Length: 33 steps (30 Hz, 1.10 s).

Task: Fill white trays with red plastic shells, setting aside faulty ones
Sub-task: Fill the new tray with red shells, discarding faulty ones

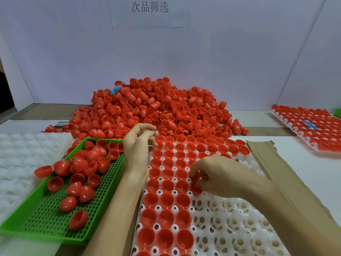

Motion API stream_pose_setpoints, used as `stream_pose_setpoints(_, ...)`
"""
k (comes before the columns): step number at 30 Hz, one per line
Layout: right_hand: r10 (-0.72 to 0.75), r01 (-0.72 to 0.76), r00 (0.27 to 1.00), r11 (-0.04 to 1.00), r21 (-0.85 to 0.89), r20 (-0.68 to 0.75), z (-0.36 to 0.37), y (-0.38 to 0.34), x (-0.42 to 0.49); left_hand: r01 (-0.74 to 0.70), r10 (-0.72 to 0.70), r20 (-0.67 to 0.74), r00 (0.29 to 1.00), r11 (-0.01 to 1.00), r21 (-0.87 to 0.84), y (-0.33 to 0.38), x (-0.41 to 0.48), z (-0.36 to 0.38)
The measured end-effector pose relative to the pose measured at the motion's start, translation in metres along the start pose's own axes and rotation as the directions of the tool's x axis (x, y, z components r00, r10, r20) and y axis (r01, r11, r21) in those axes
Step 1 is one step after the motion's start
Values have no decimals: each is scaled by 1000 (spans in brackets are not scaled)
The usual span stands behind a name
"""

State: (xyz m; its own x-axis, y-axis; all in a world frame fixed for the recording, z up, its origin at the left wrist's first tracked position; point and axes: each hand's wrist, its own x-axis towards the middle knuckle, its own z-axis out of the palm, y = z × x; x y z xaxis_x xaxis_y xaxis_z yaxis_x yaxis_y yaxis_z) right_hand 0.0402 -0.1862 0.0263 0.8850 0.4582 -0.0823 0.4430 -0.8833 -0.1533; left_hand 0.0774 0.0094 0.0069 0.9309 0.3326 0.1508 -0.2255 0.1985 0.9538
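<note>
Right hand point(212, 174): fingers curled, pinching shell point(195, 187) over tray point(230, 218), fourth column, mid-rows. Left hand point(138, 145): fingers curled at tray's far left corner; cannot tell if it holds anything. Tray: three left columns and far rows filled with shells, open side up; near right part bare. Green basket point(55, 235) just left of left forearm, loose shells inside. Spare trays point(22, 163) further left. Pile point(156, 108) of shells behind tray. Cardboard point(276, 163) at tray's right. Full tray point(313, 130) far right on tabletop point(313, 172).

"次品筛选" on wall paper sheet point(149, 12)
</note>
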Motion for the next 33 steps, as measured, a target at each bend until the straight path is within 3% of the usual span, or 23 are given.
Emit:
stream_pose_setpoints(4,13,-14,999,1000,-9,-50,7,0,1,5,-5,-4,1000,1000,3,0,-1,0)
stream_pose_setpoints(15,-11,12,1000,999,33,-19,-10,-1,-8,20,-23,-56,998,998,-51,-1,1,-2)
stream_pose_setpoints(20,46,11,956,981,193,-289,-29,19,16,52,-60,-113,992,996,-77,-3,4,-3)
stream_pose_setpoints(25,275,-98,847,922,375,-455,-35,67,76,139,-135,-80,988,988,59,-8,4,-2)
stream_pose_setpoints(27,358,-219,841,911,350,-406,-33,86,101,180,-176,-40,984,974,137,-8,3,-1)
stream_pose_setpoints(29,409,-330,877,894,302,-251,-31,102,121,212,-212,-19,977,964,159,-8,2,1)
stream_pose_setpoints(31,430,-379,898,865,329,-97,-28,110,137,247,-246,-16,969,962,120,-8,2,2)
stream_pose_setpoints(33,428,-374,901,848,375,-69,-23,111,150,259,-257,-27,966,963,74,-7,2,1)
